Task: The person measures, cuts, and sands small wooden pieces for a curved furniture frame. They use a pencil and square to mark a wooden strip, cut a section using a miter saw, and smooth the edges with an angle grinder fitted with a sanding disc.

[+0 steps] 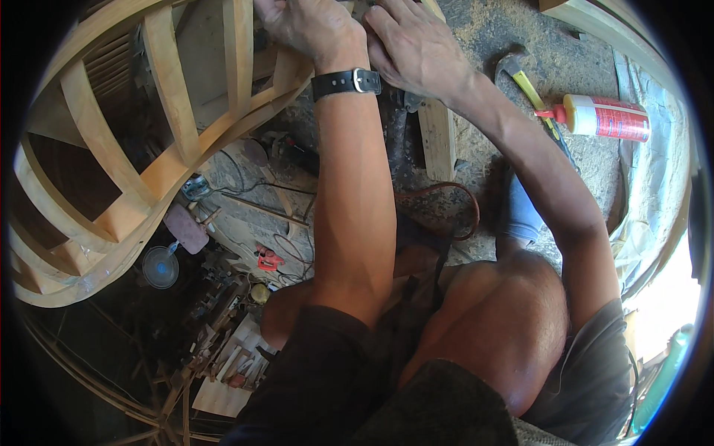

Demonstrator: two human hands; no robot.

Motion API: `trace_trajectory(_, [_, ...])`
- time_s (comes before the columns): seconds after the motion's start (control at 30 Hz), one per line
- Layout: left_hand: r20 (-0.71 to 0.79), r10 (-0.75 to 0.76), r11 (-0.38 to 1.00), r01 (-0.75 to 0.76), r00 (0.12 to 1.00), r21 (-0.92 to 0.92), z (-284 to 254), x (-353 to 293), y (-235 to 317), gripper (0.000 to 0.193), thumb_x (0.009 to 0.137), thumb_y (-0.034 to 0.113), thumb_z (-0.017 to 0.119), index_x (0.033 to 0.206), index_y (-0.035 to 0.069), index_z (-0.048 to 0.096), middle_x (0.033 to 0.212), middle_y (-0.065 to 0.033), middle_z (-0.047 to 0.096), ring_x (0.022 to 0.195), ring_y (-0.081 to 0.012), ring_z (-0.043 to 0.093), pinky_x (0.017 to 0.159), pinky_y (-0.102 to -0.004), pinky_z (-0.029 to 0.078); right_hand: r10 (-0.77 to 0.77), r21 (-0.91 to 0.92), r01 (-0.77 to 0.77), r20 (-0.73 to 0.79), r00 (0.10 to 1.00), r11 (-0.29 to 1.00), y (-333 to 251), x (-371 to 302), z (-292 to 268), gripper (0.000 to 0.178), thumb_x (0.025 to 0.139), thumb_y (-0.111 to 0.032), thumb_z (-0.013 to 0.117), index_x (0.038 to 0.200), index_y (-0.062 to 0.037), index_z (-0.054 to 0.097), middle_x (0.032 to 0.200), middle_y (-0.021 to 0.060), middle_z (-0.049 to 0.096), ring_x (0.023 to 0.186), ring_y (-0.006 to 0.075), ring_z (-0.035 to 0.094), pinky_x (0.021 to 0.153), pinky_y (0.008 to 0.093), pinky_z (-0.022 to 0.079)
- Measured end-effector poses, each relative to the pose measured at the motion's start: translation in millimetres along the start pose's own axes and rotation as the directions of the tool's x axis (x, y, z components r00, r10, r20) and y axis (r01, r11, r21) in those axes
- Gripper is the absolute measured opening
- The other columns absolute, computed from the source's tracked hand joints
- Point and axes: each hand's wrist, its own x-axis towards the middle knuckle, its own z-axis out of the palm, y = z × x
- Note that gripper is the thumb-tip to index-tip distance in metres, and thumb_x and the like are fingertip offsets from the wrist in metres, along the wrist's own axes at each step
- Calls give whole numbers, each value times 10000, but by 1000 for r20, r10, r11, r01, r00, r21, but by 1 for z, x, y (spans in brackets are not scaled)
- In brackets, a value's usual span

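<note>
Curved pale-wood frame with slats (169, 82) sweeps down the upper-left side of the view, its ribs joined to a bent lower rail, and its near end runs up right beside the hands at the top edge. The left hand (316, 30), with a black strap with a metal buckle (335, 85) round the wrist, is the one nearest that end. Its fingertips run off the top, so I can't tell whether they're pinching anything. The right hand (420, 48) is just beside it, back of the hand up, fingers bent and close together (tips cut off or hidden too, so no clue what they're on, sorry).

Below the right hand, a pale squared wooden block (439, 141) lies on the grey, sawdust-covered floor (483, 22). Past the right forearm there's a claw hammer with a yellow handle (526, 85), and near it a red-and-white plastic bottle (610, 117) on its side, red nozzle towards the handle. Lower down, a reddish-brown cord (477, 212) loops around between the forearms.
</note>
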Motion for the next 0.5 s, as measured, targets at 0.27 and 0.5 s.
trace_trajectory(0.27, [-19, -45, 999, 46, 999, 4, 2, -1, 1, 224, 871, 160, 742, 962, 83, 553, 852, 18, 537, 824, -144, 515, 780, -341, 411, -73, -2, 73, 13, 997, 997, 5, 5, 4, 299, 874, -208, 636, 1049, 31, 598, 949, 201, 574, 904, 377, 585, 813, 454, 485])
trace_trajectory(0.5, [-21, -49, 999, 49, 999, -3, 3, -3, 2, 219, 866, 155, 740, 953, 95, 547, 841, 20, 531, 826, -145, 512, 767, -340, 406, -29, 9, 29, 18, 999, 1000, 3, -3, -3, 231, 847, -168, 643, 970, 18, 583, 925, 203, 555, 875, 381, 567, 800, 462, 480])
